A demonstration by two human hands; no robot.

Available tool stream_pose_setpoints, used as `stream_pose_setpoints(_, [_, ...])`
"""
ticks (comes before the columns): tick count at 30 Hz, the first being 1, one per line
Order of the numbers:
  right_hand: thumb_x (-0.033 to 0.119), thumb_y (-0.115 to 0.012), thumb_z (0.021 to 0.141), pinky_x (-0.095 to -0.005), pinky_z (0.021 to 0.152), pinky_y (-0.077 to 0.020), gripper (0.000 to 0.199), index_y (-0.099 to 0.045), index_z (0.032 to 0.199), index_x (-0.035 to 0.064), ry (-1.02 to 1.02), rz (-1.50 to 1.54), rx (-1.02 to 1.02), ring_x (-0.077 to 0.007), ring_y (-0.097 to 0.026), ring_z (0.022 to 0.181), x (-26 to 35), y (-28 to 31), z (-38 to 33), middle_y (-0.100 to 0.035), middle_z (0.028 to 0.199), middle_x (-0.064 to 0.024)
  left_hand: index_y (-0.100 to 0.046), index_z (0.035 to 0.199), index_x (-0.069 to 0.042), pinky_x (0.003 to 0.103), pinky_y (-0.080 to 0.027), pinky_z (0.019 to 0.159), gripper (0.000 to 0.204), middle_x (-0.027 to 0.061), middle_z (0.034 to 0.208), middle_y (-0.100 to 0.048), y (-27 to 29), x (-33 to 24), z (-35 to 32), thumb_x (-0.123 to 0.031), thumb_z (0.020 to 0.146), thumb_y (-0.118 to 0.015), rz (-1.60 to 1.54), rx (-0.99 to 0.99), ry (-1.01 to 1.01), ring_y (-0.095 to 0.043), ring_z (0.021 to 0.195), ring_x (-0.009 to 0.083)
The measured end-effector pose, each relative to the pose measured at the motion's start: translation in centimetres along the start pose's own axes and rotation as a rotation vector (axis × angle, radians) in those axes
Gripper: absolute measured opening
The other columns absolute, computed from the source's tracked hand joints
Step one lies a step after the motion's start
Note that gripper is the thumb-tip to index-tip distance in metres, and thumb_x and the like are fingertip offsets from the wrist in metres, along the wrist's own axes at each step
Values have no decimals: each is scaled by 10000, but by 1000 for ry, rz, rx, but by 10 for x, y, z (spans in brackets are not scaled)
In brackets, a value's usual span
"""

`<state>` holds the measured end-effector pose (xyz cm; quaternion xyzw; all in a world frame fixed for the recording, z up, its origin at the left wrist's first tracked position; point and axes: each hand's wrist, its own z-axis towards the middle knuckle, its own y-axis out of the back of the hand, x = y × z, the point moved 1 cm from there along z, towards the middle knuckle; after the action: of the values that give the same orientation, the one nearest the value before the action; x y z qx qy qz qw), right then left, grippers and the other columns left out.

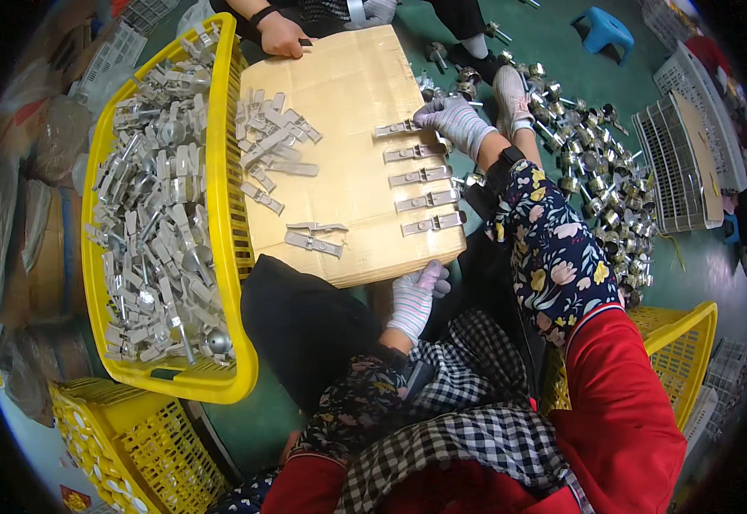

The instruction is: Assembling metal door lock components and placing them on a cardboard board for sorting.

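A flat cardboard board (352,103) lies in front of me as a work surface. On its right side several grey metal latch parts (421,176) lie in a neat column. My right hand (455,120), in a striped knit glove, touches the top latch part (395,128) at the board's right edge. My left hand (416,295), gloved the same way, grips the board's near edge from below. A loose heap of metal parts (271,141) sits on the board's left side, and two more parts (313,238) lie near the front.
A yellow plastic crate (228,283) full of grey metal parts stands to the left. Another person's hand (283,38) rests on the board's far edge. Shiny round metal fittings (600,163) cover the green floor at right, beside white baskets (678,163), another yellow crate (686,343) and a blue stool (605,30).
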<state>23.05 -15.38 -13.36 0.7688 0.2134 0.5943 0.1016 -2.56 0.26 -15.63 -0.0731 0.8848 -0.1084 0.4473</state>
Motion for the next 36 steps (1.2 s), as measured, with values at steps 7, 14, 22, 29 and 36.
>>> stream_pose_setpoints(7, [106, -668, 746, -271, 664, -446, 125, -646, 816, 5, 29, -85, -23, -131, -547, 685, 1, -5, 1, -626, 739, -43, -607, 878, 16, 257, -470, 584, 309, 88, 767, -623, 0, -2, -2, -289, 871, -561, -1, 2, -13, -574, 621, 132])
stream_pose_setpoints(14, [105, -670, 737, -274, 639, -443, 123, -646, 802, 3, 26, -72, -41, -129, -539, 661, 3, -7, -3, -621, 722, -41, -611, 862, 17, 255, -467, 579, 314, 88, 751, -626, 3, 2, 0, -293, 867, -568, -1, 5, -4, -572, 609, 131])
stream_pose_setpoints(22, [118, -663, 726, -296, 609, -453, 121, -650, 785, 12, 66, -216, -92, -140, -553, 609, 11, -9, -3, -625, 684, -57, -611, 851, 25, 246, -462, 574, 328, 78, 711, -621, 1, -2, 0, -300, 863, -573, -13, -22, 12, -571, 602, 124])
stream_pose_setpoints(29, [320, -697, 712, -378, 791, -451, 393, -569, 963, 46, -73, -679, -235, -328, -586, 913, 37, -3, -23, -619, 952, -178, -601, 894, 25, 242, -460, 572, 328, 84, 763, -622, 0, 0, 1, -300, 864, -568, 1, 21, -30, -572, 605, 130])
stream_pose_setpoints(36, [407, -630, 709, -375, 885, -421, 569, -542, 1114, 16, -96, -408, -254, -322, -557, 1022, 38, 8, -62, -591, 1056, -207, -592, 910, 28, 247, -455, 563, 354, 85, 764, -618, 4, 0, 1, -322, 865, -560, 5, 12, -29, -571, 611, 137])
